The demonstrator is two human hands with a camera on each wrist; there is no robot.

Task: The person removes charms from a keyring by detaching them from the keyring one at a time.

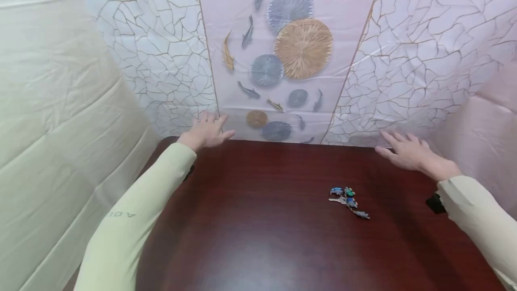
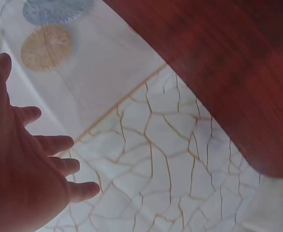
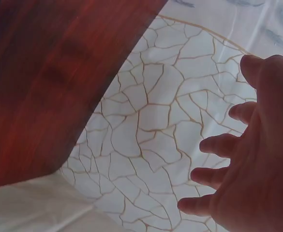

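Observation:
My left hand point(image 1: 208, 131) is stretched out near the table's far left corner, its fingers spread and holding nothing. In the left wrist view the same hand point(image 2: 30, 169) shows straight, parted fingers in front of the patterned cloth. Toward the far right of the table my right hand point(image 1: 408, 151) is held out with fingers spread, and it holds nothing. The right wrist view shows that hand point(image 3: 252, 154) with its fingers apart. A bunch of keys point(image 1: 343, 201) with blue and green charms lies on the dark red table point(image 1: 250, 201), closer to the right hand.
Behind the table hangs a cloth point(image 1: 157, 44) with a crackle pattern, fish and round discs. A cream cloth point(image 1: 52, 116) hangs along the left side, and a pale cloth point(image 1: 480, 129) along the right. The table has angled far corners.

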